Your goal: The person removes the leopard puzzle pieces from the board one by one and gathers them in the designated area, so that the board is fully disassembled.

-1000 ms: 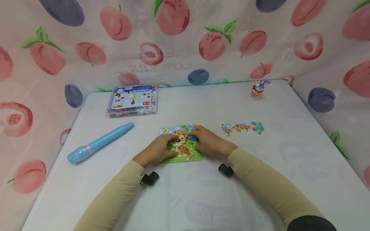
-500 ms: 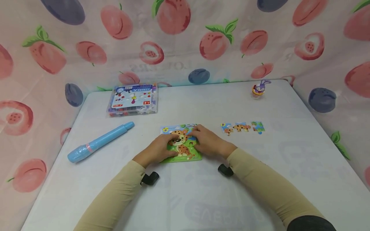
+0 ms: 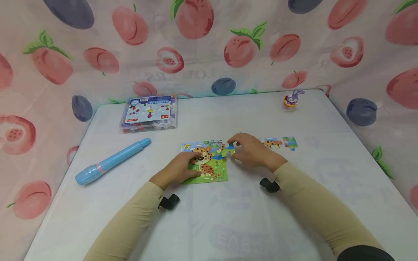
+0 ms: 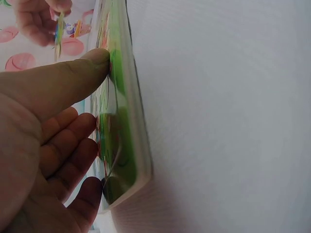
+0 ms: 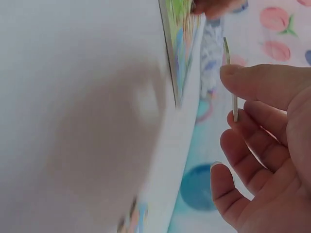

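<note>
A leopard jigsaw puzzle (image 3: 213,175) in a shallow tray lies flat on the white table. My left hand (image 3: 176,168) rests on its left side, thumb and fingertips touching the picture face, as the left wrist view also shows. Just off the puzzle's upper right edge, my right hand (image 3: 254,150) pinches a small jigsaw piece (image 3: 228,149) between thumb and fingers. The right wrist view shows this piece edge-on, raised above the table. Two loose jigsaw pieces, one with spots (image 3: 272,143) and one mostly green (image 3: 290,143), lie beyond the right hand, which largely hides another.
A clear plastic box (image 3: 148,113) with a printed label stands at the back left. In front of it lies a light blue tube-shaped object (image 3: 112,161). Toward the back right corner is a small purple rabbit figure (image 3: 291,100). A fruit-print cloth hangs behind the table.
My right hand has lifted a piece off the puzzle's upper right and moved right with it, now overlapping the leftmost loose piece. The left hand has stayed in place.
</note>
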### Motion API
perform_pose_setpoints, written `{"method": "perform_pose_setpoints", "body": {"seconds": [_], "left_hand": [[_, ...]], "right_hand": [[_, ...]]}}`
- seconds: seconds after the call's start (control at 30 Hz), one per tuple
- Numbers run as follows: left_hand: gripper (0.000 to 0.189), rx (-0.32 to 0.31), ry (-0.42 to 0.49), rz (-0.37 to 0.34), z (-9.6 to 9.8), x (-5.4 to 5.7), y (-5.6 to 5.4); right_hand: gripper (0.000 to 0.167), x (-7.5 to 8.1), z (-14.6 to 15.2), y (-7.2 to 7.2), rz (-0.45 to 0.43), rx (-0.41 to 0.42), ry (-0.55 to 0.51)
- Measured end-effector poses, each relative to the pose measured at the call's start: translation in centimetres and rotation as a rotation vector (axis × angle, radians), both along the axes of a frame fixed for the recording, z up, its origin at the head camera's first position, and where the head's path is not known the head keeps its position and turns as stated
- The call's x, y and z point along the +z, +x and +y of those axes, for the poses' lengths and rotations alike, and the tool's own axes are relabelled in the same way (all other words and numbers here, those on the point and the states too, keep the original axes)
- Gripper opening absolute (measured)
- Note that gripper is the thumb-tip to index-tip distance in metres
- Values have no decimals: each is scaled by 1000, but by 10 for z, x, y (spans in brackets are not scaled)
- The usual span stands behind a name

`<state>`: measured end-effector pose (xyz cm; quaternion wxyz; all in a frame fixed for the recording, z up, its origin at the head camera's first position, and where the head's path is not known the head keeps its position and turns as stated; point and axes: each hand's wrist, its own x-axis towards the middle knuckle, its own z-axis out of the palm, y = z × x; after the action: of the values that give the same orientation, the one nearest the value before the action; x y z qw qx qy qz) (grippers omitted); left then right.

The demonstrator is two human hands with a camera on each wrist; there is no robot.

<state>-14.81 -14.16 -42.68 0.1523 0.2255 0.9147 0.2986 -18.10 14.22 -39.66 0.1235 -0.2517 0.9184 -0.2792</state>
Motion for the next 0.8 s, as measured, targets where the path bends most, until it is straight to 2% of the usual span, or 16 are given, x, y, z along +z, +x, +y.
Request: {"method": "perform_pose_setpoints", "body": {"seconds": [0.43, 0.8], "left_hand": [[65, 12, 2, -20, -1, 1, -2], [65, 13, 14, -23, -1, -1, 1]], "right_hand": [[41, 6, 63, -3, 56, -91, 32], [45, 7, 109, 11, -10, -183, 101]]}}
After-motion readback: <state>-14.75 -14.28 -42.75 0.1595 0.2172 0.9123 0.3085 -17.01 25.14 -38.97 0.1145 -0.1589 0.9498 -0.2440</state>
